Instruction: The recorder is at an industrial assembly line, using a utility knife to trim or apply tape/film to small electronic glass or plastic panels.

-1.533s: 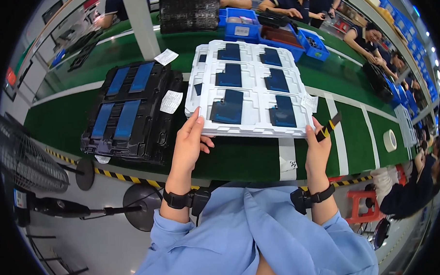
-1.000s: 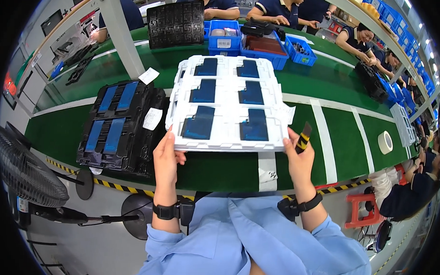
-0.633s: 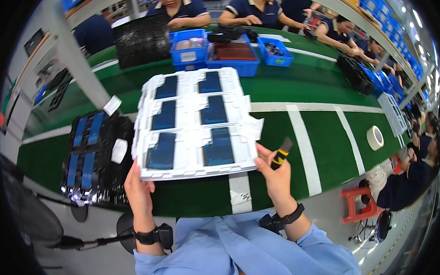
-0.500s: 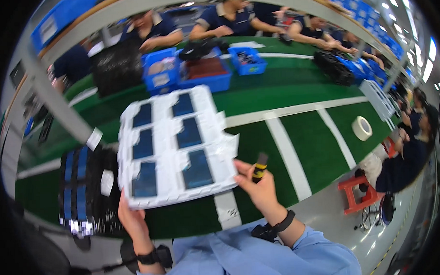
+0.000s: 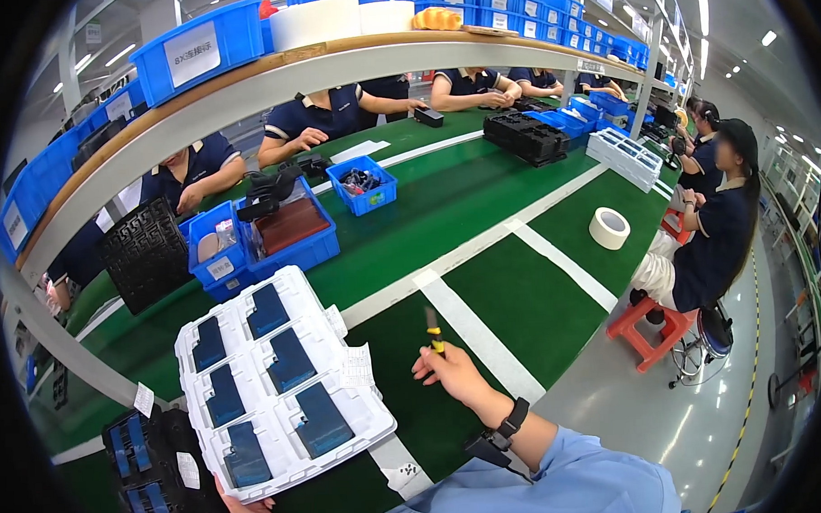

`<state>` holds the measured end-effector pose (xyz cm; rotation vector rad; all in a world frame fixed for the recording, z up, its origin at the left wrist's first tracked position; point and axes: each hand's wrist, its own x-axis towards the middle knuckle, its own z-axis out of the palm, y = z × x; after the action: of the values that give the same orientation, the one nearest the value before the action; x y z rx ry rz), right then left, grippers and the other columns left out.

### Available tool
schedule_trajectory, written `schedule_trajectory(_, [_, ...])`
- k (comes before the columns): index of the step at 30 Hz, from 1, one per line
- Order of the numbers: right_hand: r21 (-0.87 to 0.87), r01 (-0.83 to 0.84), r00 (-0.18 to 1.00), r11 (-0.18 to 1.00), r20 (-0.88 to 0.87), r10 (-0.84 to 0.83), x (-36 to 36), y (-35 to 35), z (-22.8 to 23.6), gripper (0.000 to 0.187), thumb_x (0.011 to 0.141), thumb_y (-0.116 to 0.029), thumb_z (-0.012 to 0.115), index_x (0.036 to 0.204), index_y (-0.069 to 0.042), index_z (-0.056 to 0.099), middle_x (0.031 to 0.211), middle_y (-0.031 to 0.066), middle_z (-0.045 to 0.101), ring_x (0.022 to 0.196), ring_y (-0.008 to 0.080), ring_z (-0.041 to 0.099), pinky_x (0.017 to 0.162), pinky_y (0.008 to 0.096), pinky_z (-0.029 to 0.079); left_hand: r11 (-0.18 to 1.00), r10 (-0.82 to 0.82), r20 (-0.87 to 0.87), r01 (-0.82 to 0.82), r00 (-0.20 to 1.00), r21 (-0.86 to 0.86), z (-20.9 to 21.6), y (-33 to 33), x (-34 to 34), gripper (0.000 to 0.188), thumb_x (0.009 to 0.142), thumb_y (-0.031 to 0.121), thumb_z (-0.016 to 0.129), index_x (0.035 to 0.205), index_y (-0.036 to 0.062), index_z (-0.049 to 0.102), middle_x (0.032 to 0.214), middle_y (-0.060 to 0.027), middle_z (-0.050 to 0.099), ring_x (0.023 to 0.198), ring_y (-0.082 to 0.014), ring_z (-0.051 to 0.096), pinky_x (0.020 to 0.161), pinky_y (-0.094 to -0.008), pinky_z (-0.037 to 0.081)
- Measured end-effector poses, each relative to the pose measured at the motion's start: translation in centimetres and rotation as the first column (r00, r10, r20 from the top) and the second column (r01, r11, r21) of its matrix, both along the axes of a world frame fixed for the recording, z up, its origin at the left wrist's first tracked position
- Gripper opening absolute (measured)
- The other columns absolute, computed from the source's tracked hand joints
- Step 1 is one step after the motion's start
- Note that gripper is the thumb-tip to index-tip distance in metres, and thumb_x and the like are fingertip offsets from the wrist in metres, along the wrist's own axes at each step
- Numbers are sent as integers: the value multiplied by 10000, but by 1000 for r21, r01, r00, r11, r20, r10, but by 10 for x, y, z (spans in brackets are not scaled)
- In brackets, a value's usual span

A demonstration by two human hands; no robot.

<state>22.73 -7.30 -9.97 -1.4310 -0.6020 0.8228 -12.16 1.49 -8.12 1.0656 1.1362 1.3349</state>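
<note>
A white plastic tray [image 5: 251, 357] lies slanted on the green work table, with several flat dark-blue pieces [image 5: 292, 360] in its pockets. My left hand [image 5: 248, 511] grips its near left corner; part of the hand is under the edge, out of sight. A printed paper slip [image 5: 356, 365] lies at the tray's right side. My right hand [image 5: 455, 374] is apart from the tray, above the table, with its fingers curled round what looks like a yellow-and-black utility knife [image 5: 435, 335] pointing away from me. Left of the white tray stands a black tray [image 5: 168, 446] with blue pieces.
Blue bins [image 5: 292, 242] with parts stand beyond the tray. A tape roll [image 5: 609, 228] sits at the right, near white trays [image 5: 624, 157] and black trays [image 5: 524, 137]. A shelf [image 5: 331, 65] spans the far side; co-workers [image 5: 324, 119] sit beyond. A red stool [image 5: 648, 330] stands right.
The white tray has come down toward the lower left, and my right hand has let go of its edge, keeping the knife. My left hand stays at its corner. The view has swung right and up.
</note>
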Motion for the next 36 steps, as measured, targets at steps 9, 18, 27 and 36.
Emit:
schedule_trajectory(9, [-121, -70, 976, 990, 195, 93, -6, 3, -4, 225, 884, -226, 487, 825, -10, 505, 741, 60, 604, 668, 129, 595, 597, 248, 479, 998, -19, -2, 19, 1000, 59, -5, -1, -6, 491, 935, 349, 290, 1288, 9, 330, 1236, -128, 449, 1089, -248, 474, 859, -349, 423])
schedule_trajectory(18, [-78, -71, 986, 994, 145, 81, -7, 2, 2, 179, 883, -193, 490, 868, -16, 502, 726, 39, 587, 661, 103, 581, 586, 228, 467, 998, -26, 14, 25, 1000, 54, -9, 0, -9, 491, 933, 339, 299, 1281, -5, 336, 1244, -137, 440, 1109, -250, 459, 885, -367, 413])
schedule_trajectory(27, [-79, -78, 980, 994, 178, 91, -6, 3, 1, 183, 882, -192, 495, 899, -10, 510, 724, 40, 586, 645, 103, 579, 580, 225, 464, 998, -4, 6, 4, 1000, 55, -2, 0, -2, 483, 924, 327, 304, 1267, -11, 355, 1217, -143, 465, 1085, -261, 481, 881, -365, 420])
schedule_trajectory(36, [-99, -68, 989, 993, 123, 80, -5, 2, 1, 252, 893, -253, 480, 844, -10, 530, 706, 48, 584, 639, 106, 580, 583, 232, 469, 996, -11, 9, 10, 1000, 88, -4, 0, -2, 483, 933, 320, 286, 1287, -7, 322, 1249, -143, 433, 1115, -258, 454, 891, -361, 404])
